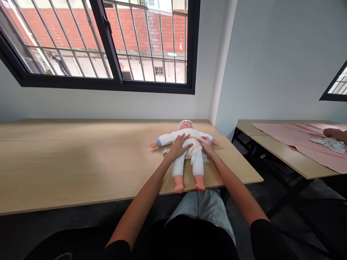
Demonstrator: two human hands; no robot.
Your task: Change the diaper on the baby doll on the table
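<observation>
A baby doll (178, 168) in white clothes with blue cuffs lies on its back, head toward the wall, feet at the table's front edge. Around its hips is a pale diaper (192, 151); loose white edges show at both sides. My left hand (180, 146) rests on the diaper's left part, its fingers stretched out and spread. At the right side of the doll's waist, my right hand (207, 145) has its fingers bent and pinched on the diaper's edge. What lies under my right fingers is partly hidden.
The wooden table (81, 162) runs left along the wall below a barred window (121, 85). To the right, across a gap, another table (292, 159) bears a pink cloth (292, 139). There another person's hand (334, 133) touches white fabric (330, 145).
</observation>
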